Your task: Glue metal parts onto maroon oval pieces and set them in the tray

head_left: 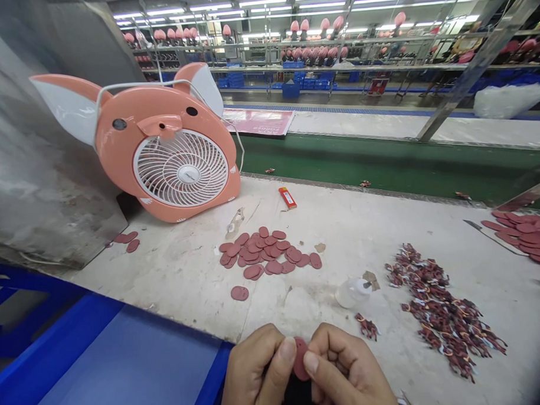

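Between my two hands is a dark red oval piece [301,360] with a small hole near its top, held upright at the table's near edge. My left hand [260,371] pinches its left side with the thumb. From the right, my right hand [346,368] grips the same piece between thumb and bent fingers. Beyond them lies a loose pile of similar red ovals [269,250], with a small stack of ovals [240,293] set apart in front. To the right, one small dark red knotted piece [366,327] lies near a bigger heap of such pieces [442,309].
A clear squat bottle [353,293] stands right of the ovals. An orange animal-shaped fan [166,147] is at the back left, a red lighter [288,198] near it. More red ovals [528,235] lie at the far right. Behind runs a green conveyor belt [339,161].
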### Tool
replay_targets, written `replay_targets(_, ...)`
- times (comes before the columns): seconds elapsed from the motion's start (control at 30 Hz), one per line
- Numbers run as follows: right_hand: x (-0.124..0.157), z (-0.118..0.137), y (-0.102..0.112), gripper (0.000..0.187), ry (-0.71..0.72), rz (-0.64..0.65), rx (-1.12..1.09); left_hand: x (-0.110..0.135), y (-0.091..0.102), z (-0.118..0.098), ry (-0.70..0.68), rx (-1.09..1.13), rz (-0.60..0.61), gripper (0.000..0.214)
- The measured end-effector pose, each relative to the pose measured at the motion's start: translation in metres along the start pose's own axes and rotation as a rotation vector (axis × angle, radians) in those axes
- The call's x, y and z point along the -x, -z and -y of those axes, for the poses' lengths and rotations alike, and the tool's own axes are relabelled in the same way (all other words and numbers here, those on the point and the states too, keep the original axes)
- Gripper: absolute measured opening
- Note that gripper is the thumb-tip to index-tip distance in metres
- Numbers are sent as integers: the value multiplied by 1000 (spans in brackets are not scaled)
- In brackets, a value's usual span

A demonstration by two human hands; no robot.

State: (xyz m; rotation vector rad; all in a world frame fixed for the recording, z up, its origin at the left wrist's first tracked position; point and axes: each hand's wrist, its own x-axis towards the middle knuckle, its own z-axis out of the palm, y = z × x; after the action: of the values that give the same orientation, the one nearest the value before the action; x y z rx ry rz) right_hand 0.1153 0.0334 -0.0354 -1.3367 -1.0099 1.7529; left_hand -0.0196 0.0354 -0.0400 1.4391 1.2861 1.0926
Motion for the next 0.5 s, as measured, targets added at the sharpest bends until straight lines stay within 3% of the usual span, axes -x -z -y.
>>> replay_targets(0.2, -4, -6, 3, 48, -35, 48, -63, 0, 1, 8, 178, 172, -10, 44)
replay_targets(0.37, -6, -8, 1, 47, -12, 17, -73, 1, 0, 12, 120, 205, -6, 49)
replay_targets(0.5, -8, -6, -1, 48, -1, 9, -51, 2, -1, 11, 61, 110, 31, 41)
